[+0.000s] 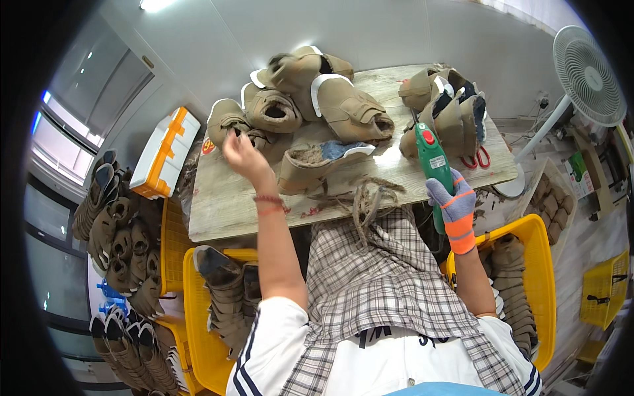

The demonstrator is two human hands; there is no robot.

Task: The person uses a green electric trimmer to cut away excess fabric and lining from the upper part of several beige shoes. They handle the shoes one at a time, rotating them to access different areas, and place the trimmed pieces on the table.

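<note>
My bare left hand (244, 156) reaches over the left part of the table, its fingers bent and closed at the opening of a brown shoe upper (224, 113) with a white edge. My right hand (454, 206), in a grey and orange glove, is wrapped round a green handheld power tool (434, 157) with a red button. Its thin tip points up, beside a cluster of brown shoe uppers (456, 125) at the right. More uppers lie mid-table, including one with a strap (353, 109) and one with a blue lining (304, 168).
Loose trimmings (370, 198) hang over the front edge of the wooden table (231, 214). Red-handled scissors (484, 157) lie at the right. Yellow crates (198, 330) of uppers flank me. A white fan (588, 76) stands at right, a white and orange box (162, 155) at left.
</note>
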